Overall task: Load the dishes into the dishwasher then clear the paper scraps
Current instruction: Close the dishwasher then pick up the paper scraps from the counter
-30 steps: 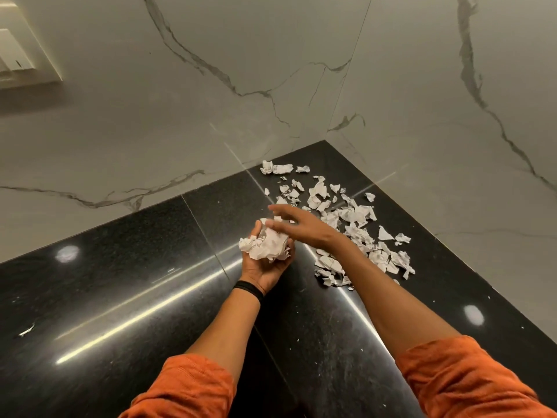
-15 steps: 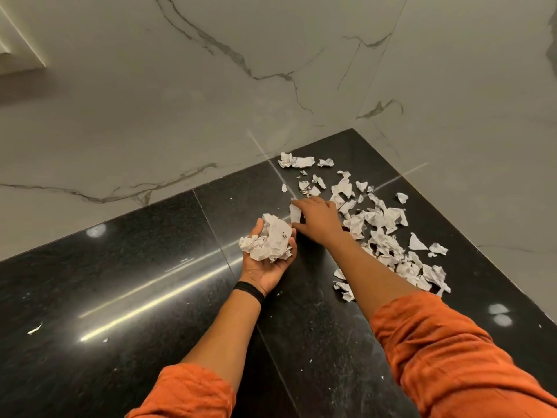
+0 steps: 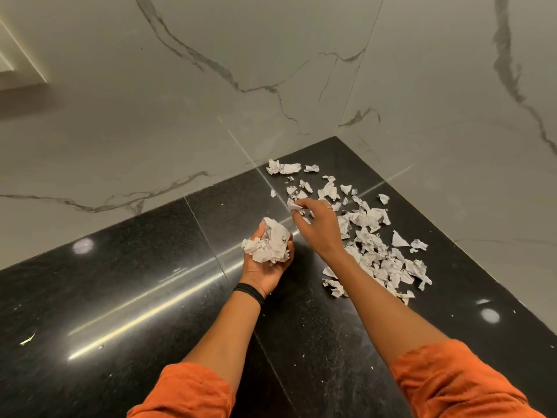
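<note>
Your left hand (image 3: 266,271) cups a crumpled wad (image 3: 271,244), your right hand (image 3: 316,227) pinches one scrap (image 3: 294,205), yet most paper scraps (image 3: 373,251) litter the surface (image 3: 135,297).

Dim warm light; glare streaks across the glossy black counter (image 3: 126,312); edges bend.

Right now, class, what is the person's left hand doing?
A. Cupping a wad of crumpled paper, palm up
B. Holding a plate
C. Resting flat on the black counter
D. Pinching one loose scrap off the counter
A: the left hand lies palm up with its fingers curled round a wad of crumpled paper; it is the right hand that pinches a single scrap.
</note>
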The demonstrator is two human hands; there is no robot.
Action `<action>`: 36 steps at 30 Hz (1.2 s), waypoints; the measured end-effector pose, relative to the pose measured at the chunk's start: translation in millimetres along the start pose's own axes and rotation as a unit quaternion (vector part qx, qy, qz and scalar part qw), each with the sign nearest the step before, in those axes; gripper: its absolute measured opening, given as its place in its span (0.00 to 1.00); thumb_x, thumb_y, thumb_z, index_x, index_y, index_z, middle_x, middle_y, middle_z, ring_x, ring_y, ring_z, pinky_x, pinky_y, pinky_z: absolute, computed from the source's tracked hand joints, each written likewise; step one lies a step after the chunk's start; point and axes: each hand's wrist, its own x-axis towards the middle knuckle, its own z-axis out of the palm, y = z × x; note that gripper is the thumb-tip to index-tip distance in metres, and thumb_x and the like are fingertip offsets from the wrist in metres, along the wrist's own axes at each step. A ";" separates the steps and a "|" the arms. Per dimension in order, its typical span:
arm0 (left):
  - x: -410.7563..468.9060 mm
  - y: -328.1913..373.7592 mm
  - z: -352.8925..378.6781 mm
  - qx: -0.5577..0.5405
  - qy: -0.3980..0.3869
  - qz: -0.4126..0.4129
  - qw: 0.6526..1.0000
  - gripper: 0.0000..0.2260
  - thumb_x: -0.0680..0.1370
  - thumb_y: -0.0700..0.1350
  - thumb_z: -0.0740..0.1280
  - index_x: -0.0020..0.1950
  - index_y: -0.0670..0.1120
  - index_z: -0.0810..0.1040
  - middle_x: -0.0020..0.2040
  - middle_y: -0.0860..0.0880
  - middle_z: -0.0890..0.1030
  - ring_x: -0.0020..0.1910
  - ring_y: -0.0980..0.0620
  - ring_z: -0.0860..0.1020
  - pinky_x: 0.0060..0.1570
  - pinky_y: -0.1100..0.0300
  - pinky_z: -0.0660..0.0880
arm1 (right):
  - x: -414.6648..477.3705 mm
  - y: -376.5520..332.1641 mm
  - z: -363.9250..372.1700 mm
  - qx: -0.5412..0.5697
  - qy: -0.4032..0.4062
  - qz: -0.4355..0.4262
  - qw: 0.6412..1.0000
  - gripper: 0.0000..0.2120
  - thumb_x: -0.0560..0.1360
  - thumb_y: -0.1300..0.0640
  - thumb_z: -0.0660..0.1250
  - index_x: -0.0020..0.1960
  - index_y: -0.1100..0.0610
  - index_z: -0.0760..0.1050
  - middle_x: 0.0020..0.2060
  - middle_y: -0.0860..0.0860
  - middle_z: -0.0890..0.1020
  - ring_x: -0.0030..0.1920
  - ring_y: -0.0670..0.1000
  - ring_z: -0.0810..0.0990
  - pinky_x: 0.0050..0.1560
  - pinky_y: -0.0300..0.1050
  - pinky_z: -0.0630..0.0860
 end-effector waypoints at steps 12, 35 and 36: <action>-22.5 -16.0 26.1 0.060 0.008 0.013 0.998 0.16 0.78 0.57 0.68 0.53 0.46 0.84 0.50 0.46 0.82 0.49 0.48 0.81 0.52 0.54 0.76 | -65.2 -49.5 -15.0 0.033 -0.040 -0.032 0.998 0.17 0.77 0.66 0.60 0.61 0.56 0.81 0.60 0.49 0.80 0.60 0.41 0.75 0.60 0.30 0.69; -89.8 -39.9 18.9 0.005 -0.049 0.054 0.997 0.25 0.78 0.54 0.69 0.70 0.39 0.75 0.56 0.43 0.82 0.54 0.46 0.81 0.56 0.54 0.79 | -130.6 -126.6 6.7 0.487 0.198 0.287 0.801 0.08 0.80 0.61 0.67 0.56 0.61 0.83 0.50 0.57 0.87 0.49 0.55 0.86 0.44 0.43 0.82; -94.8 -42.4 15.4 0.012 -0.052 0.060 0.997 0.26 0.78 0.54 0.68 0.70 0.39 0.75 0.56 0.43 0.82 0.54 0.46 0.81 0.55 0.54 0.79 | -137.1 -127.9 5.1 0.496 0.203 0.296 0.791 0.08 0.80 0.62 0.67 0.57 0.62 0.82 0.50 0.58 0.86 0.49 0.56 0.86 0.44 0.43 0.82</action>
